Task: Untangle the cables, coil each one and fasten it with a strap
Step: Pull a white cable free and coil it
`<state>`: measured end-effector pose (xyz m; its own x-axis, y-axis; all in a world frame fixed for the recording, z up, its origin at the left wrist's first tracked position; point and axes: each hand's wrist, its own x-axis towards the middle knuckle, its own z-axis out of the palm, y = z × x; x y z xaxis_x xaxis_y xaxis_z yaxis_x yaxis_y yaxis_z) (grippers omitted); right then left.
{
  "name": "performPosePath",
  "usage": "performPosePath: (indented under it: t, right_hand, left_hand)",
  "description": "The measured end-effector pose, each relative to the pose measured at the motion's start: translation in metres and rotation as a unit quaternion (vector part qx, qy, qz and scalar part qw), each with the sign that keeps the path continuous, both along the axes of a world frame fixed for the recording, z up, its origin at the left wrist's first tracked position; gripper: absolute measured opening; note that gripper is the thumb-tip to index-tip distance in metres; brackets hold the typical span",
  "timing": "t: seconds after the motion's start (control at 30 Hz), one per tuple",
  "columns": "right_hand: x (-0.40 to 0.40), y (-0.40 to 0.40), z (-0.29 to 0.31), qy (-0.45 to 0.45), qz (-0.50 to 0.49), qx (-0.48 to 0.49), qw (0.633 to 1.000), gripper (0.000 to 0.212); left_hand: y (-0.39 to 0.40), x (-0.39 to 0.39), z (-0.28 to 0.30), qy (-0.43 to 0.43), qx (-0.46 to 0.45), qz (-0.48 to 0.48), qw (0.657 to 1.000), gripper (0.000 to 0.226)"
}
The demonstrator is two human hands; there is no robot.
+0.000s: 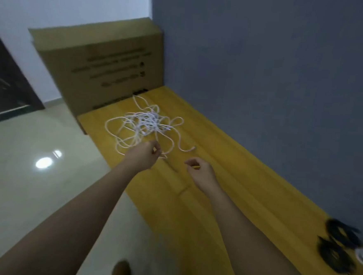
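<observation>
Untangling had barely begun: the left hand point(146, 156) pinched a strand at the near edge of the white cable tangle point(147, 124) on the yellow desk point(216, 182), the right hand point(199, 170) hovered loosely curled and empty, and the next move likely called for tracing a free end out.

Left hand point(146, 156) seemingly pinches tangled white cables point(144, 124).

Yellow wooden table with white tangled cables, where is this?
Probably a room at home or a storeroom: the long yellow wooden table stands against a grey wall, beside a big brown cardboard box and glossy tiled floor.
</observation>
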<state>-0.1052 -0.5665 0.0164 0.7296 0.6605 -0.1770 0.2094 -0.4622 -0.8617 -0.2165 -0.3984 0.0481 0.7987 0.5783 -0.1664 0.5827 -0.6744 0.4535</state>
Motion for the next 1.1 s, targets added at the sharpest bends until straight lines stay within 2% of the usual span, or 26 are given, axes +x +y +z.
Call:
performPosePath:
  t: [0.2,0.3,0.53,0.67,0.8,0.9,0.97,1.1]
  right_hand:
    - [-0.030,0.139,-0.015,0.079,0.007,-0.013,0.997,0.010]
    - [-0.037,0.177,-0.027,0.097,-0.009,-0.026,0.995,0.016]
    - [-0.015,0.244,-0.063,0.101,-0.031,-0.081,0.991,0.013]
    - [0.009,0.277,-0.098,0.124,-0.056,-0.118,0.984,0.010]
    - [0.007,0.288,-0.142,0.084,-0.070,-0.233,0.966,0.006]
    - [-0.003,0.294,-0.154,0.087,-0.103,-0.290,0.947,0.023]
    - [-0.009,0.299,-0.157,0.053,-0.102,-0.342,0.933,0.026]
    - [-0.015,0.309,-0.160,0.006,-0.149,-0.390,0.909,0.018]
  left_hand:
    - [0.141,-0.044,-0.014,0.009,-0.012,0.038,0.999,0.025]
    - [0.192,-0.053,-0.024,0.007,-0.033,0.043,0.999,0.026]
    - [0.289,-0.031,-0.051,0.033,-0.056,0.020,0.998,0.027]
    - [0.342,0.002,-0.070,0.060,-0.066,-0.019,0.996,0.028]
    - [0.383,0.033,-0.085,0.097,-0.084,-0.068,0.989,0.025]
    - [0.404,0.054,-0.093,0.117,-0.085,-0.112,0.983,0.027]
    - [0.412,0.068,-0.095,0.135,-0.085,-0.151,0.976,0.026]
    - [0.425,0.096,-0.096,0.159,-0.073,-0.247,0.953,0.024]
